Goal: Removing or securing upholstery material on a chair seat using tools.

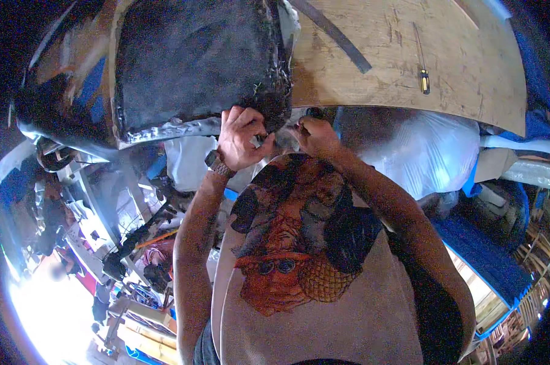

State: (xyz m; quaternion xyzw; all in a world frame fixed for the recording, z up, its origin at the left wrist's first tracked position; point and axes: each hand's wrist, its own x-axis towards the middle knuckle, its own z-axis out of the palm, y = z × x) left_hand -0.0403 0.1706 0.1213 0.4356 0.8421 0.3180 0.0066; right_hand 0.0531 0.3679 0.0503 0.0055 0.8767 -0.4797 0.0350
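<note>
A dark, rough seat cushion (192, 58) with a crumpled silvery edge (171, 129) lies on a wooden board (409, 55). My left hand (241, 137), with a watch on its wrist, grips the cushion's near corner where frayed material hangs. Just to the right of that corner my right hand (314, 135) is closed on a small dark tool (300, 126) whose shape I cannot make out. The two hands are close together at the board's near edge.
A screwdriver (423, 72) with a yellow and black handle and a dark strap (336, 33) lie on the board. Clear plastic sheeting (421, 152) bulges under it. Metal parts and clutter (122, 243) fill the left; blue material (488, 255) lies on the right.
</note>
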